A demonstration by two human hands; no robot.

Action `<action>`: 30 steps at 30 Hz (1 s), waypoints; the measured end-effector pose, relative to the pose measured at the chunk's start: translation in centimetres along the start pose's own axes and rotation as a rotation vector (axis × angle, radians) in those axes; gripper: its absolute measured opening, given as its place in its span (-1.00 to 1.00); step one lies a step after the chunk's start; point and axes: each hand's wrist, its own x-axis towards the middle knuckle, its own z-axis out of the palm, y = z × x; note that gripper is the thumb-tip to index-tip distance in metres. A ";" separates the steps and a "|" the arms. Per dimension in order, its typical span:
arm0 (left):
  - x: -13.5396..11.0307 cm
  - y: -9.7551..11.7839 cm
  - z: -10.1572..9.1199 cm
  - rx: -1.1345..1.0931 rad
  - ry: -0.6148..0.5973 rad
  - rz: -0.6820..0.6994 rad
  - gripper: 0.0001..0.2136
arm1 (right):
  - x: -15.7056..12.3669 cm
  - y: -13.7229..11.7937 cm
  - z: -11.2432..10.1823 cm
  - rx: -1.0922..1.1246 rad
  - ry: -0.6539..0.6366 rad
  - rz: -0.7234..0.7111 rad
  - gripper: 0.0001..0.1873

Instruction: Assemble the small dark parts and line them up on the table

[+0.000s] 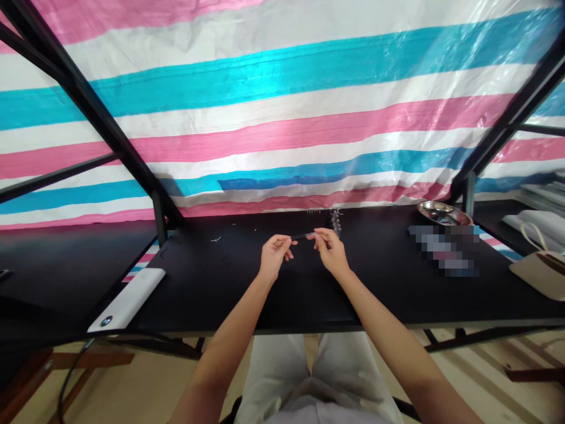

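A seated person holds a slim dark stick (300, 237) above the black table (212, 294) at twelve o'clock, the left hand (277, 254) in a narrow fingertip grip on its nine o'clock end, the right hand (329, 250) pinching the paler three o'clock end. Should either light hold slacken, the stick could drop, hard to spot against black; stray knuckles might nudge the beads (336, 222) just beyond, toward one o'clock.

Pink, blue and white striped sheeting (282, 82) hangs behind a black table (198, 282).
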 end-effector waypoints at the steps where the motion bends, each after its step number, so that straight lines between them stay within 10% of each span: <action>1: 0.0 0.0 0.0 0.001 -0.003 -0.002 -0.68 | 0.0 0.0 0.0 0.000 0.000 -0.001 -0.76; 30: -0.1 0.2 0.1 0.000 -0.006 -0.054 -0.66 | -0.3 0.0 0.3 0.013 -0.061 0.066 -0.74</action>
